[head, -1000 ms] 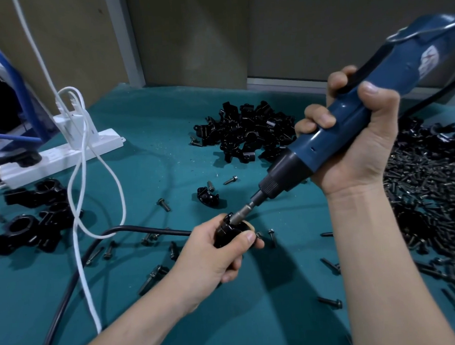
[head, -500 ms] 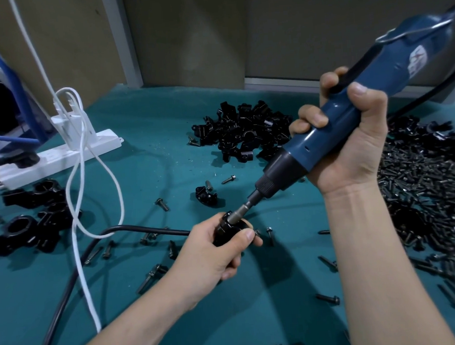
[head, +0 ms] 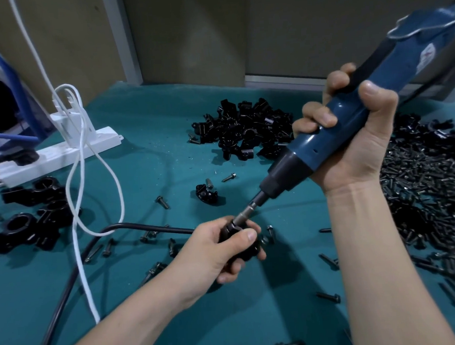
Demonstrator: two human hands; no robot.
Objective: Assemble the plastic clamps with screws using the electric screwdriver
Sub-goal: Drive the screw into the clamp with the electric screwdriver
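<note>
Flanking the held clamp (head: 243, 248), black cable (head: 149, 227), white cord (head: 80, 261), scattered screws (head: 162, 202)

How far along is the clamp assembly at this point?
Done, apparently: a few assembled clamps lie at the far left. In hand: the left hand grips a clamp while the right hand holds the electric screwdriver, its bit down on that clamp. To do: a pile of clamp parts at the back and a big heap of screws on the right.
</note>
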